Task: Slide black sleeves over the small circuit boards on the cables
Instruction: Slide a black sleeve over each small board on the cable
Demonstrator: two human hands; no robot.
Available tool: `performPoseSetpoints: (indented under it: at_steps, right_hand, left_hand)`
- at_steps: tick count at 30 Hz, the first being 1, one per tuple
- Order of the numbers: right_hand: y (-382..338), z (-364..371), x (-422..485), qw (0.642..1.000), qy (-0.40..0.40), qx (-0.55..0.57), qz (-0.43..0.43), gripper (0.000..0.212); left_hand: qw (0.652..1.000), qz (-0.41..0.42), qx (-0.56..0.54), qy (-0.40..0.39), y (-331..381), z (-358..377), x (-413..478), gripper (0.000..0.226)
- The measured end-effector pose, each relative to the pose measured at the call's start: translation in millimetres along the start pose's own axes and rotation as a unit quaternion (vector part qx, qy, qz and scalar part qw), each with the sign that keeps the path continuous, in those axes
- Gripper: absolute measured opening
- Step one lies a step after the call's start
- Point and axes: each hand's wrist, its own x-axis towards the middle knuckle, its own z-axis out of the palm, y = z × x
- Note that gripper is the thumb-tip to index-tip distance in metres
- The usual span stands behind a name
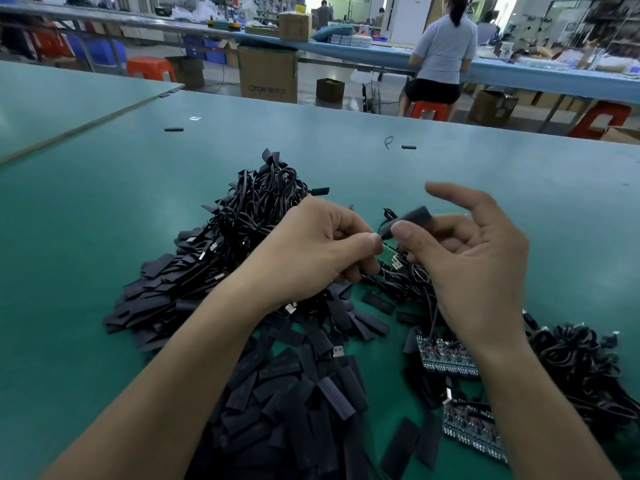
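In the middle of the frame the left hand [311,251] pinches a small green board [388,255] between its thumb and curled fingers. Just to the right, the right hand [478,261] pinches a black sleeve [417,216] with its thumb and a finger. Its other fingers are spread up and out. The near end of the sleeve is right by the top of the board, but I cannot tell if it is on it.

The sleeve looks very light, thin and soft. I think it goes flat if you squeeze hard. So hold it gently by its sides, to keep its mouth open.

The board looks light and stiff, and easy to hurt, with tiny parts and a metal plug. I would hold it by its edges, low down, so the top is free to go in. The cable [433,311] is thin and floppy and could tangle.

At the bottom of the frame a big pile [294,393] of sleeves lies on the green table [86,220]. More boards [446,351] lie at the lower right.
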Motion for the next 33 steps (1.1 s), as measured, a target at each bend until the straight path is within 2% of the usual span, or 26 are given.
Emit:
performPoseSetpoints:
  at_steps: [4, 9, 20, 27, 33]
  right_hand:
    - [-2, 8, -4, 0.999, 0.041, 0.015, -0.010, 0.031]
    - [-4, 12, -5, 0.999, 0.042, 0.014, -0.027, 0.032]
    - [-3, 15, -5, 0.996, 0.038, 0.076, -0.003, 0.038]
    - [-8, 10, -3, 0.999, -0.003, 0.051, 0.010, 0.040]
    - [-11, 10, -4, 1.000, 0.003, 0.016, -0.011, 0.047]
  left_hand:
    - [1.000, 0.015, -0.008, 0.011, 1, 2, 0, 0.016]
    - [0.998, 0.041, -0.023, 0.039, 2, 4, 0, 0.015]
    - [0.994, 0.073, -0.028, 0.072, 2, 8, 0, 0.014]
    - [0.995, 0.077, -0.023, 0.062, 0, 11, 0, 0.016]
    - [0.995, 0.077, -0.029, 0.061, 1, 10, 0, 0.016]
